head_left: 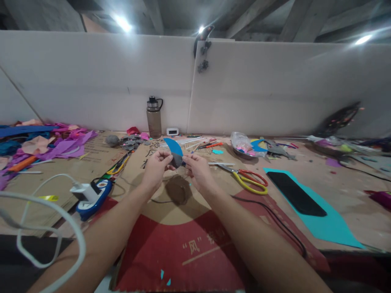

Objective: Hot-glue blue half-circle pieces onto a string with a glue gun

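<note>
My left hand point(156, 166) and my right hand point(198, 169) are raised together over the middle of the table, both pinching a small craft piece point(176, 152) made of a curved blue shape and a grey shape. Each hand's fingers are closed on an edge of it. Below the hands a dark round piece point(178, 189) lies on the cardboard-covered table point(91, 167). Yellow-and-red scissors point(249, 179) lie just right of my right hand.
A water bottle point(154, 117) and a small white clock point(172, 131) stand by the white back wall. Purple and pink scraps point(58, 143) pile at left. A power strip with white charger point(90, 194) sits front left. A teal sheet with a black strip point(297, 194) lies right.
</note>
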`<state>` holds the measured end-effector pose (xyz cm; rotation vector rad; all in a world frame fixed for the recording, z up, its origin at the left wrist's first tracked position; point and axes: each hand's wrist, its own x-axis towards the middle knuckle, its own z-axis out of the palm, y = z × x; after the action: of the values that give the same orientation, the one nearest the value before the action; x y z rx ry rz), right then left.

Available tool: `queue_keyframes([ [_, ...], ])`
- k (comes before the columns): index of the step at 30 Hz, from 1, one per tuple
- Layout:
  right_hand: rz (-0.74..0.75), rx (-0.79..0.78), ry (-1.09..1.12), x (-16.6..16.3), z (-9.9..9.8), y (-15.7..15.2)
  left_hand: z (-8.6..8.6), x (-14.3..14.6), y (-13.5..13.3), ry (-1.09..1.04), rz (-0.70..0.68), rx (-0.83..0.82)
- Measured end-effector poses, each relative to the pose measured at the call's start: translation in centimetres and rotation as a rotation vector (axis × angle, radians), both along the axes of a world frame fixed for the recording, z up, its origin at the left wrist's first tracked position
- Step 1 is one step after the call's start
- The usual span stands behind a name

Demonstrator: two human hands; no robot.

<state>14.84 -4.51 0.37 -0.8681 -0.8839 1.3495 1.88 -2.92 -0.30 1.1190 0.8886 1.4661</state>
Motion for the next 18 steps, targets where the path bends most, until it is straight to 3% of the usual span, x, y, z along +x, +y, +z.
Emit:
queue_keyframes([
  [5,-0.014,-0.007,0.026,-0.1,-0.2,0.2,0.0,0.2,-0.4,0.160,0.034,0.022],
  [12,-0.047,0.002,0.019,-0.2,-0.3,0.4,-1.2,0.9,-0.1,0.421,0.117,0.229],
  [18,0.017,0.075,0.025,-0.3,-0.2,0.0,-0.4,1.1,-1.0,0.300,-0.035,0.136],
])
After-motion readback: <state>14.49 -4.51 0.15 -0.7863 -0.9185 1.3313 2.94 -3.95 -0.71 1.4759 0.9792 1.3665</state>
